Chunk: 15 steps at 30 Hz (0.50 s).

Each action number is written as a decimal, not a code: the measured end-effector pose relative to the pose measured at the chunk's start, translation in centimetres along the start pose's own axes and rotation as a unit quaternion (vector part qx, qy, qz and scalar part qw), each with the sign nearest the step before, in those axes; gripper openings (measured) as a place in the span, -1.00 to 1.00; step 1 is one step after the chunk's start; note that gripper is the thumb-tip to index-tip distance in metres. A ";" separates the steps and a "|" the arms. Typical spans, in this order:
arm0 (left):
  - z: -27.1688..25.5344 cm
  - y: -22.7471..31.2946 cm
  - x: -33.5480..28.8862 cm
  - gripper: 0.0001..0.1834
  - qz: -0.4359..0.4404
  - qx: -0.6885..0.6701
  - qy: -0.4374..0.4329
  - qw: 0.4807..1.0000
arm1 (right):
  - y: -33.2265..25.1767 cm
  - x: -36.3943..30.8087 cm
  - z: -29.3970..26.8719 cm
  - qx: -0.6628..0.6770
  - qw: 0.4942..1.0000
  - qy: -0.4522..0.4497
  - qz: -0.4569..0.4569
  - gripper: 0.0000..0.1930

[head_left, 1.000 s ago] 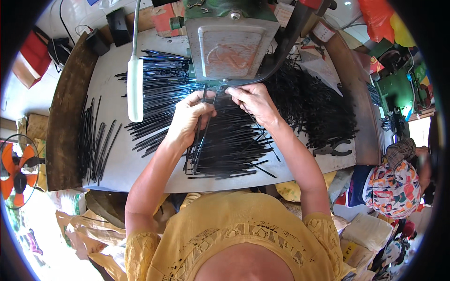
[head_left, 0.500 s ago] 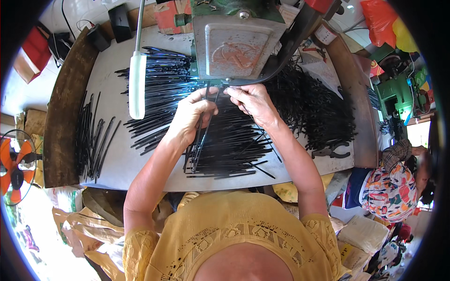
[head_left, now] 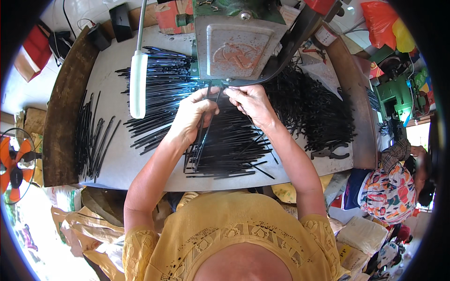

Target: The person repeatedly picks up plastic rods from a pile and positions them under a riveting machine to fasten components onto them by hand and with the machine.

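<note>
Both hands meet right under the head of a grey and green machine (head_left: 240, 49). My left hand (head_left: 197, 111) is closed, with long thin black rods (head_left: 202, 145) running down from its fingers toward the front edge. Opposite it, my right hand (head_left: 251, 104) pinches the end of a thin black rod at the machine's lower edge; part of a rod trails below that hand. The exact contact point under the machine is too small to make out. Beneath and between my hands lies a broad pile of black rods (head_left: 234, 154).
More black rods (head_left: 161, 89) lie left of the machine, with a tangled heap (head_left: 323, 110) on the right. Pliers (head_left: 330, 151) rest near the right edge. A white lamp (head_left: 138, 86) hangs at left. Raised wooden boards (head_left: 65, 117) edge the table. Another person (head_left: 389, 192) sits at far right.
Hardly anything differs. My hands stay at the machine's lower edge, and the rod trailing below my right hand has shifted slightly.
</note>
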<state>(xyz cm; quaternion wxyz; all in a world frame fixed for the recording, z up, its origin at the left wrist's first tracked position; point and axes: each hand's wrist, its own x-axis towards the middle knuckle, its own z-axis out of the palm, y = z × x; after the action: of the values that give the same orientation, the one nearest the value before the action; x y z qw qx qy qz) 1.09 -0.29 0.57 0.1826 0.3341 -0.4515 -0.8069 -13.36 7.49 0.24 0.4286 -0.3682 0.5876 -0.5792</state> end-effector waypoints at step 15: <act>-0.7 -0.3 -0.7 -0.92 0.013 0.085 0.006 0.996 | -0.7 -1.0 0.2 0.055 0.992 0.016 0.116 -0.86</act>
<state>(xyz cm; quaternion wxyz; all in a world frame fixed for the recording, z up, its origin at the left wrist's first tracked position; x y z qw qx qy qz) 2.09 -0.19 0.31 0.1671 0.3473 -0.5215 -0.7613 -12.88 8.36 1.05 0.5028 -0.2642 0.6006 -0.5627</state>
